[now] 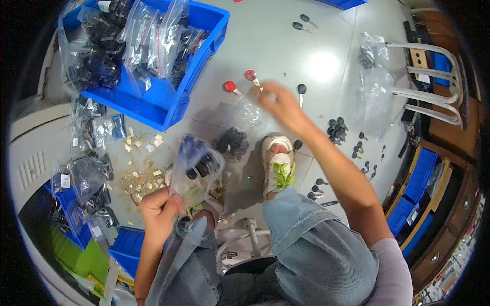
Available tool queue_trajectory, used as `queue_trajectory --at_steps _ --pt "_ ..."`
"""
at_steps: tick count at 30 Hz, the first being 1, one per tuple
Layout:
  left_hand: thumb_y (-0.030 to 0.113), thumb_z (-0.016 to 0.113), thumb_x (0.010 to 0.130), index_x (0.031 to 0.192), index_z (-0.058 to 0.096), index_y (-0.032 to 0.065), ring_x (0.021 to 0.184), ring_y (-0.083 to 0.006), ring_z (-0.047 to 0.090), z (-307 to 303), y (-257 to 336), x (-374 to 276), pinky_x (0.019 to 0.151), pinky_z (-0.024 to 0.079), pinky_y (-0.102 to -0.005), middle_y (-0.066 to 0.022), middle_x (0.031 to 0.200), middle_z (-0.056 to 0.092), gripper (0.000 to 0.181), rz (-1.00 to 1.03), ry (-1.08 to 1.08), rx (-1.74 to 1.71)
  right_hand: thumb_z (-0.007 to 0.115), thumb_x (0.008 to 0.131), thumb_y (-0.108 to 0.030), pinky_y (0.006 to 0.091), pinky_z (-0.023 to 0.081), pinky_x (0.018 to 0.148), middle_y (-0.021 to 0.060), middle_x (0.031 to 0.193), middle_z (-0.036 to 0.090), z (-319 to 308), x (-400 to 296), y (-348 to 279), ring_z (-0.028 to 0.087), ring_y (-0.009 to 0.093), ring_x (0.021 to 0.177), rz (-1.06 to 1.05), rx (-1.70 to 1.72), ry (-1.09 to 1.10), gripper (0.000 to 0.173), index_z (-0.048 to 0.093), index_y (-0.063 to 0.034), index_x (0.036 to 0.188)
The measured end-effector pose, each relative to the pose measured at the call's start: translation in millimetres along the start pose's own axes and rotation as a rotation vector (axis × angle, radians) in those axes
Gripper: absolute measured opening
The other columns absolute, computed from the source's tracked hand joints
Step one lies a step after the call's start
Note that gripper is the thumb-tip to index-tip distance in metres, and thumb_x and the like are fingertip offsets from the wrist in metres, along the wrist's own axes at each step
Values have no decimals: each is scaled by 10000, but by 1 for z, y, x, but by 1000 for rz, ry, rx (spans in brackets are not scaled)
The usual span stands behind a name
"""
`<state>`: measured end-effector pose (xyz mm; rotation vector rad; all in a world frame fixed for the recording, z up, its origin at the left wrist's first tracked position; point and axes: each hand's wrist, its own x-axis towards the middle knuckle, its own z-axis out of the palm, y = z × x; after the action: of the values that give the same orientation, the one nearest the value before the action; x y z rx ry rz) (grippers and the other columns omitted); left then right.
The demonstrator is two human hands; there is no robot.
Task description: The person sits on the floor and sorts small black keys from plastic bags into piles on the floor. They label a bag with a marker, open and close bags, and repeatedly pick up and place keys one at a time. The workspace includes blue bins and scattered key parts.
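My left hand [162, 212] pinches a clear plastic bag [197, 168] with black and blue items inside, held above the floor by my left shoe. My right hand [277, 101] is blurred, just below a red-headed key [251, 75]; whether its fingers hold anything I cannot tell. Another red-headed key [230, 87] lies to its left. Under and beside that hand a clear plastic bag [249, 114] rests near a bunch of black-headed items [232, 143]. A single black-headed key [301, 93] lies to the right of the hand.
A blue plastic bin [174, 111] full of bagged dark items stands at upper left. Black-headed keys [337, 130] lie in groups on the right floor. Paper scraps [147, 179] and more bags [90, 176] are at left. White metal chair legs [432, 95] and wooden drawers [440, 252] stand at right.
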<state>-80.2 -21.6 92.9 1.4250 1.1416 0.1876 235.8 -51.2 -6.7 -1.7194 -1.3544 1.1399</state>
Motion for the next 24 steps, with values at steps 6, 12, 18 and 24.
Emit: queue_trajectory --at_steps 6,12,18,24 --pt "92 479 805 612 517 -36 458 -103 475 3 -8 17 472 427 -237 -52 530 515 235 -195 130 -75 511 778 -170 355 340 935 91 1285 355 38 53 94 373 269 1147 -374 -819 95 364 503 -176 1142" --pt "78 502 787 618 537 -31 479 -108 502 -7 -28 21 508 450 -251 -54 534 525 204 -218 105 -132 429 811 -130 375 284 986 84 1296 353 26 73 97 333 263 1185 -220 -538 -148 395 450 -187 1201" --pt "73 516 789 595 542 -20 530 -85 520 -4 -29 33 493 410 -232 -44 531 528 217 -204 -34 -20 397 814 -7 334 263 1019 60 1347 285 -63 60 156 289 251 1228 -200 -1016 21 439 364 -74 1246" --pt "57 513 792 566 505 -29 517 -95 517 1 -19 35 483 398 -239 -46 507 507 242 -159 -9 -167 384 766 89 348 318 979 121 1358 240 -85 58 147 286 291 1219 -76 -902 234 510 358 -64 1252"
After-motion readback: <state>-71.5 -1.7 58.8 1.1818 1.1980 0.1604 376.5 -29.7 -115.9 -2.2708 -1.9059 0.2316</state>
